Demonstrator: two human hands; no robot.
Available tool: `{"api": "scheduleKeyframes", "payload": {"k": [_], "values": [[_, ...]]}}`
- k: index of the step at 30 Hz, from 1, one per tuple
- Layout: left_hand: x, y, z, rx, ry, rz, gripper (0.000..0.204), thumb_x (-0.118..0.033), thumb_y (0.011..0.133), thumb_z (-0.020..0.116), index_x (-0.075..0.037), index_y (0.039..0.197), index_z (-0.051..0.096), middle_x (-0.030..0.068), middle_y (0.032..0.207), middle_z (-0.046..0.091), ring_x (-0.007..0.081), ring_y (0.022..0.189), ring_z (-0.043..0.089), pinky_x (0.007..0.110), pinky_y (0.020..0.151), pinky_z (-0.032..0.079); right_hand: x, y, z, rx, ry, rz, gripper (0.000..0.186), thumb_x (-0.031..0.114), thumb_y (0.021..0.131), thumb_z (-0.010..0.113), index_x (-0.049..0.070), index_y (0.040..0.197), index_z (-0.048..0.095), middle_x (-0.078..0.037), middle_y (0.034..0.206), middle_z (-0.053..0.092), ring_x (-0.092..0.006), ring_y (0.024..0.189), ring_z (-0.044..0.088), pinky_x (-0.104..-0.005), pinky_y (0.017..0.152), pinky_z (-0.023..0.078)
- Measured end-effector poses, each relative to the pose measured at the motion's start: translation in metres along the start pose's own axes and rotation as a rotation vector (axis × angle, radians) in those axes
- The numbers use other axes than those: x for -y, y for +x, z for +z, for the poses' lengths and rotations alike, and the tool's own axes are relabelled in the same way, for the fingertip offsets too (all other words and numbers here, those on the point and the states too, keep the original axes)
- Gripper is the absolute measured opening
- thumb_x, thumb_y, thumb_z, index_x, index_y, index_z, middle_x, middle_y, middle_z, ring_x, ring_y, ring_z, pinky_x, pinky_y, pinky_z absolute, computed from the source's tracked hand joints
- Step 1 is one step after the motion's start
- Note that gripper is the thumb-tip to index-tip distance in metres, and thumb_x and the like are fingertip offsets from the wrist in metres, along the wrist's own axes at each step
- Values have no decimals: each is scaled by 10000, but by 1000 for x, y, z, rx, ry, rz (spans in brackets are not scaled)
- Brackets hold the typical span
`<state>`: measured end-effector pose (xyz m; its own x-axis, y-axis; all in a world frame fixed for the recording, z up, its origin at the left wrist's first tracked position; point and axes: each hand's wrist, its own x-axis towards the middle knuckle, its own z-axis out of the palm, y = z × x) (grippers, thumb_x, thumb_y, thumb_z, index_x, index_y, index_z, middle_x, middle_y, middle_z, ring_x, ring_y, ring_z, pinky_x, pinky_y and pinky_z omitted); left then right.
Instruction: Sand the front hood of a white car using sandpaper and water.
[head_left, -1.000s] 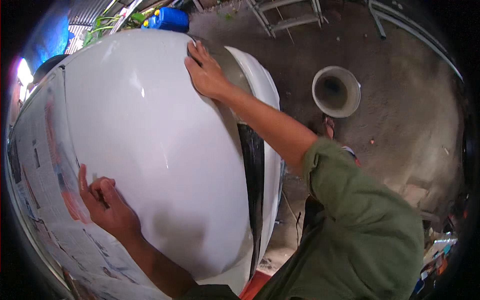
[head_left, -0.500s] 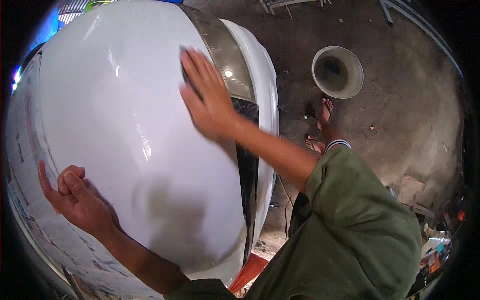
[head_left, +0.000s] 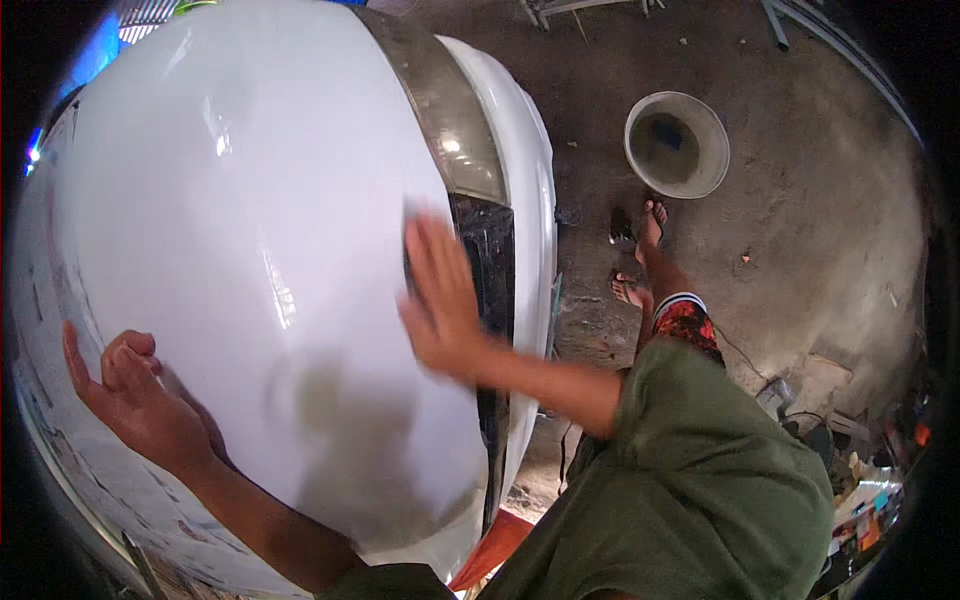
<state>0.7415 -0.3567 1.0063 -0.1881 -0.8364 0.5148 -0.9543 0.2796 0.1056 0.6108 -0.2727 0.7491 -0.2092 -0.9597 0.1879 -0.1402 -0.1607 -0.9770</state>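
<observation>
Since half a second ago, the right hand [head_left: 445, 295] has slid from beside the headlight [head_left: 450, 110] down the white hood's [head_left: 230, 230] right edge, by the black grille panel [head_left: 487, 235]. It lies flat over a blurred dark pad [head_left: 407, 262], its grip unclear; the left hand [head_left: 150, 410], loosely curled, appears empty. Overrunning that edge could snag the pad, and uneven pressure could mar the gloss.

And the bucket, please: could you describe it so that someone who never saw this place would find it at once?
Start from the big white car hood on the left, then go right, across the headlight, to the brown floor. There, just beyond the person's feet, stands the bucket. It is the only round, open-topped thing near them, and holds murky liquid.
</observation>
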Motion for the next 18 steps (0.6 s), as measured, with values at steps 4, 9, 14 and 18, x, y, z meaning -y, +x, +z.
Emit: {"api": "scheduleKeyframes", "payload": {"k": [4, 9, 14, 18], "values": [[6, -3, -10, 24, 10, -45, 499, -253, 1021, 491, -22, 1439, 347, 56, 893, 628, 120, 753, 479, 270, 755, 406, 7, -52, 6, 94, 33, -63, 727, 323, 952, 459, -32, 1512, 158, -281, 1565, 127, -450, 1455, 105, -530, 1172, 88], [6, -1, -4, 37, 6, 67, 482, -248, 1023, 488, -36, 1435, 356, 64, 899, 633, 127, 763, 488, 278, 769, 415, -4, 106, -24, 29, 69, 5, 641, 314, 1002, 373, -27, 1507, 172, -292, 1546, 180, -412, 1460, 122, -492, 1188, 78], [5, -1, -9, 43, 33, 53, 497, -253, 1024, 493, -21, 1437, 346, 73, 894, 631, 130, 768, 489, 287, 791, 419, 4, -70, -1, 154, 25, -33, 712, 325, 972, 416, -47, 1508, 131, -308, 1553, 111, -466, 1452, 82, -549, 1172, 77], [2, -3, -10, 23, 22, 13, 488, -253, 1024, 492, -35, 1438, 352, 72, 889, 630, 133, 770, 489, 286, 789, 420, -1, 0, -7, 81, 12, -53, 709, 296, 969, 427, -61, 1502, 126, -316, 1549, 114, -462, 1455, 71, -541, 1175, 58]]}}
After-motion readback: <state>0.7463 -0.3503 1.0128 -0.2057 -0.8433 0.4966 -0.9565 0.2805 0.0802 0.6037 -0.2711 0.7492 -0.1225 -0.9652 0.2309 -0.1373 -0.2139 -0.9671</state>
